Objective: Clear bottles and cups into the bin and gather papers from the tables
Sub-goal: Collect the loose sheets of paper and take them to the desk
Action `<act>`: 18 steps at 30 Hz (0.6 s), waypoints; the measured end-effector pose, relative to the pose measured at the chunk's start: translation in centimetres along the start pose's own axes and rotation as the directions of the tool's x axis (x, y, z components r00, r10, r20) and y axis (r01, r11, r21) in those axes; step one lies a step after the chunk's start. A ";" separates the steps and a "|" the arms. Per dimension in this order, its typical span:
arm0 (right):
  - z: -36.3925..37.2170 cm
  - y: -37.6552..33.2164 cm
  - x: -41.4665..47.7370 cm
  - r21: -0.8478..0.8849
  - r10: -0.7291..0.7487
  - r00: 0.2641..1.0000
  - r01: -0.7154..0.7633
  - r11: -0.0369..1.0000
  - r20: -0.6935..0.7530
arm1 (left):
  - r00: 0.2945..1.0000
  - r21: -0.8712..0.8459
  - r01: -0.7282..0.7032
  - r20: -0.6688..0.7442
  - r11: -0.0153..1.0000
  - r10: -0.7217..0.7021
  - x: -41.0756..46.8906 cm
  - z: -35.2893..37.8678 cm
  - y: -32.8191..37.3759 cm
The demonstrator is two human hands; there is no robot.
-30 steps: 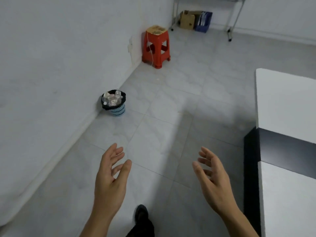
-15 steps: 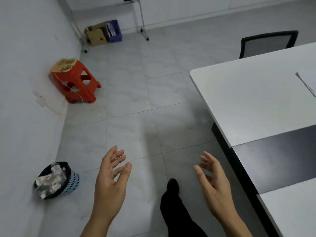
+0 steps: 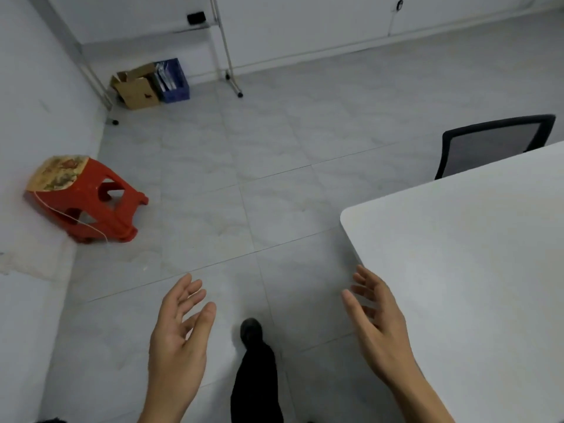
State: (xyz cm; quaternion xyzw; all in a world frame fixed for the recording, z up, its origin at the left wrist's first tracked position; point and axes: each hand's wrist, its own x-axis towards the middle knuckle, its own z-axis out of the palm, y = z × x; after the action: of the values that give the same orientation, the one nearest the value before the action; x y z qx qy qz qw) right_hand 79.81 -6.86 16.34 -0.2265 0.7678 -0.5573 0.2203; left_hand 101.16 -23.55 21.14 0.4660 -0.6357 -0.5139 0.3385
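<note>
Far out beyond the left fingertips and off to their left, a red plastic stool (image 3: 91,206) stands against the wall. It is a moulded shell with cut-out sides, a patterned, worn-looking cover on its seat and a thin pale string trailing down one leg. Further ahead of the same fingers sit an open cardboard box (image 3: 137,87) and a ribbed blue plastic crate (image 3: 172,80).

The left hand (image 3: 177,340) is held out over glossy grey floor tiles, palm turned inward. Its fingers (image 3: 186,293) are loosely spread and hold nothing. Between the two hands a black shoe (image 3: 251,331) is stepping forward.

The right hand (image 3: 378,328) mirrors the left, with relaxed fingers (image 3: 366,282) that are empty and slightly fanned. Just past their tips lies the rounded corner of a white table (image 3: 457,254), smooth and matte. Beyond its far edge is a black mesh-backed office chair (image 3: 494,145).

No bottle, cup or paper shows on the visible part of the table, and I cannot make out the bin in this view.

This looks like an empty-handed walk to fetch the next item. To do it well, turn right and check the rest of the tabletop before reaching. Take rigid items one in each hand. Any flat sheet is better slid to the table edge than pinched off the slick surface.
</note>
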 end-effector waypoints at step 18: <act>0.8 -5.2 40.0 0.077 0.199 0.778 -0.191 0.979 -0.596 | 0.801 -0.044 -0.205 0.566 0.978 0.193 50.2 29.8 12.8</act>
State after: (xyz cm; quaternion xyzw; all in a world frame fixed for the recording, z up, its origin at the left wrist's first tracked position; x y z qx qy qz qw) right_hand 48.83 -32.63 17.69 0.0434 0.8137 -0.5792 0.0237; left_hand 54.01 -60.15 23.86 0.2259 -0.7576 -0.5848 0.1815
